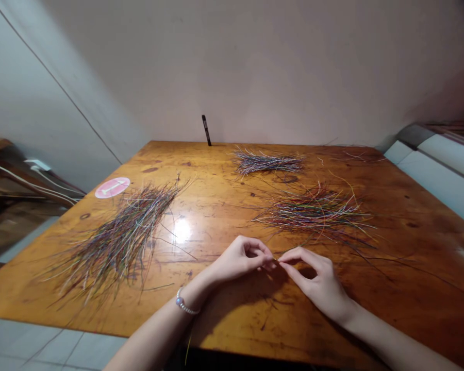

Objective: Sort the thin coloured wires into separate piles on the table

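My left hand (244,257), with a beaded bracelet (184,304) on its wrist, pinches a thin yellowish wire. The fingertips of my right hand (320,275) are closed on the same wire, just right of the left fingertips. Only a short bit of it shows between them. Beyond my hands lies a loose bundle of multicoloured wires (317,212). A larger multicoloured bundle (119,237) is spread at the left, and a smaller bundle of mostly pale and dark wires (268,162) lies near the back edge.
A black marker (206,130) stands upright at the back edge of the wooden table (212,206). A round pink sticker (112,188) is at the left edge. Stray wires lie at the right. A white power strip (37,165) is left of the table.
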Demonstrator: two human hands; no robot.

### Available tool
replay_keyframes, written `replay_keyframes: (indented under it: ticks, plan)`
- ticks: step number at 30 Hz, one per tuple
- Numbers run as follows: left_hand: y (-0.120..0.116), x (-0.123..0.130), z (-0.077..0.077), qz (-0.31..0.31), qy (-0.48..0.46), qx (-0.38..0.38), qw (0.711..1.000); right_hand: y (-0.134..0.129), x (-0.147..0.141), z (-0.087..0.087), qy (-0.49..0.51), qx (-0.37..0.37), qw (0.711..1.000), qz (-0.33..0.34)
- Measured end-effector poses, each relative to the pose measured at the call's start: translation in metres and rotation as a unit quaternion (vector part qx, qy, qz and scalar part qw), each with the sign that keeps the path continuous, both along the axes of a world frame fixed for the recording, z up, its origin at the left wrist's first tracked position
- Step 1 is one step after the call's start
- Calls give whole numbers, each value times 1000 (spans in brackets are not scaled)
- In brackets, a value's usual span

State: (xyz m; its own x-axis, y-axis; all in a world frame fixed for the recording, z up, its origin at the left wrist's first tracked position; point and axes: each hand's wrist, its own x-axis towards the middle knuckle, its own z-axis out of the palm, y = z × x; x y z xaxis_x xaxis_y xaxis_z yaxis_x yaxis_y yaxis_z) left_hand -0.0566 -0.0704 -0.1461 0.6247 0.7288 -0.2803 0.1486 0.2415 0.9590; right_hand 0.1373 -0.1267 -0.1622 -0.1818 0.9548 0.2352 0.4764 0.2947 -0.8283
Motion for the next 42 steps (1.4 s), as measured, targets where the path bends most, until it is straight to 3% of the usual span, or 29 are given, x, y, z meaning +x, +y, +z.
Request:
replay_keyframes:
  ticks: [5,11,19,31,35,42]
  plan:
    - [-1,0,0,6,10,13,1000,-1,0,0,4,-5,1000,-6]
    - [-2,1,2,31,27,27,999,2,-1,0,127,-136,982,-10]
    - [-3,2,1,21,22,49,998,7,0,2,275,-285,918,34]
    - [-2,0,4,6,-16,19,1000,10,3,4,425,-388,813,89]
    - [-2,-1,5,16,-20,15,1000,9,1,6,432,-377,814,96]
    - [-1,-1,5,12,-19,20,1000,7,-1,6,384,-337,852,113]
